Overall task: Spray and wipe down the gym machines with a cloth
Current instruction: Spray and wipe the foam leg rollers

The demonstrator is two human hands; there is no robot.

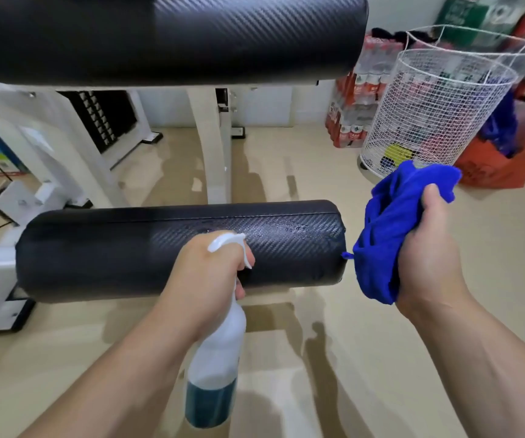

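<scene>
A: Head view, and we've got our left hand (210, 273) wrapped round the bottle (220, 352), its nozzle in front of the lower pad (128, 251). Wet drops show near the right end.

B: Our right hand (425, 257) clutches the bunched blue cloth (390, 229), just beside that end. The basket (438, 102) stands behind.

Left hand (205, 273) gripping spray bottle (215, 352), right hand (425, 245) clutching blue cloth (387, 222)

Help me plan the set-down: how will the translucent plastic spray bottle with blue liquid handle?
Probably light: the translucent plastic spray bottle holds liquid only near its bottom. Tall and narrow, it might tip if nudged, though that low liquid should steady it.
</scene>
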